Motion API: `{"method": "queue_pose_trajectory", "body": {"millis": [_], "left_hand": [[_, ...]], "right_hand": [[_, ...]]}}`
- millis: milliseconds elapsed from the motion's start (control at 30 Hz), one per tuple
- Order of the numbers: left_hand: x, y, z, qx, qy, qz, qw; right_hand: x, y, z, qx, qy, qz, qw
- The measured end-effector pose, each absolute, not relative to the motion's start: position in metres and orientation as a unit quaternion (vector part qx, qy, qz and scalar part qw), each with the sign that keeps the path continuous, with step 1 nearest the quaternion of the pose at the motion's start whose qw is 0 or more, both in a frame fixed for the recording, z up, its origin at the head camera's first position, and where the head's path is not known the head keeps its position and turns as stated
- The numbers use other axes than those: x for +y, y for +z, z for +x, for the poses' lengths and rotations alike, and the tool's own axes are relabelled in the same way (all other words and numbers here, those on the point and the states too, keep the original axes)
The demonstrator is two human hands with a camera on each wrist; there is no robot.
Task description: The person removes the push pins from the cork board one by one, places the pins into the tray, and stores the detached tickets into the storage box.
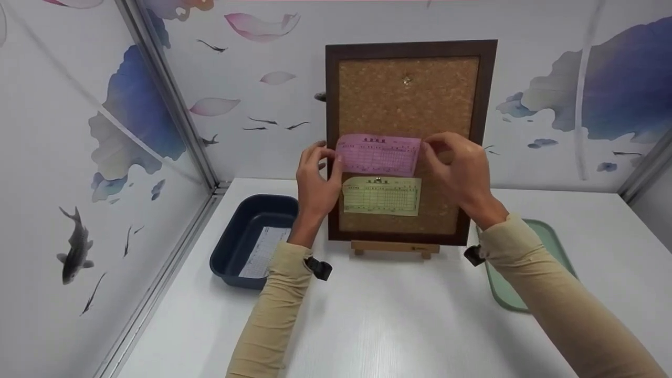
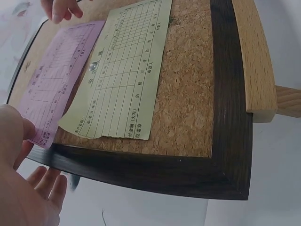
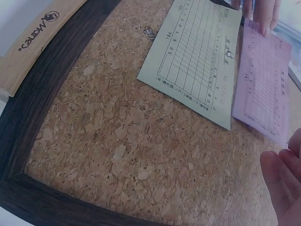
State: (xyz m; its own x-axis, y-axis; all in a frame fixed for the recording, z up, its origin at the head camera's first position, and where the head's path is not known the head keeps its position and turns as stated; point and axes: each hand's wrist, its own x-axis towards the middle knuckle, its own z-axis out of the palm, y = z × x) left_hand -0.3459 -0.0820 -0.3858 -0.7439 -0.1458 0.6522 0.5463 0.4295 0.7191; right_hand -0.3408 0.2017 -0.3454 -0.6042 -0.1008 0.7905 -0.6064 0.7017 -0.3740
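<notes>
A pink receipt slip (image 1: 377, 155) lies across the cork board (image 1: 404, 110), just above a yellow-green receipt slip (image 1: 381, 197) held by a pushpin (image 1: 378, 179). My left hand (image 1: 319, 181) pinches the pink slip's left end at the frame edge, thumb in front; other fingers (image 2: 47, 182) extend beside the frame. At the slip's upper right corner, my right hand (image 1: 459, 168) pinches with thumb and forefinger. In the right wrist view its fingertips (image 3: 270, 162) come together right at that corner. The slip bows slightly off the cork at its left end.
The dark-framed board leans on a small wooden easel (image 1: 395, 247). More pushpins (image 1: 407, 80) sit high on the cork. At left, a navy bin (image 1: 220, 257) holds a white printed paper (image 1: 265, 252). A green tray (image 1: 506, 286) lies at right, partly under my right forearm.
</notes>
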Motion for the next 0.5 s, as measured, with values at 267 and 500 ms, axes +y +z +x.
{"method": "queue_pose_trajectory", "body": {"millis": [267, 500], "left_hand": [[-0.09, -0.388, -0.34, -0.778, -0.512, -0.12, 0.343], [-0.095, -0.387, -0.336, -0.772, -0.518, -0.117, 0.349]], "right_hand": [[0.216, -0.347, -0.329, -0.831, 0.346, 0.194, 0.391], [0.23, -0.352, -0.32, -0.829, 0.357, 0.171, 0.396]]}}
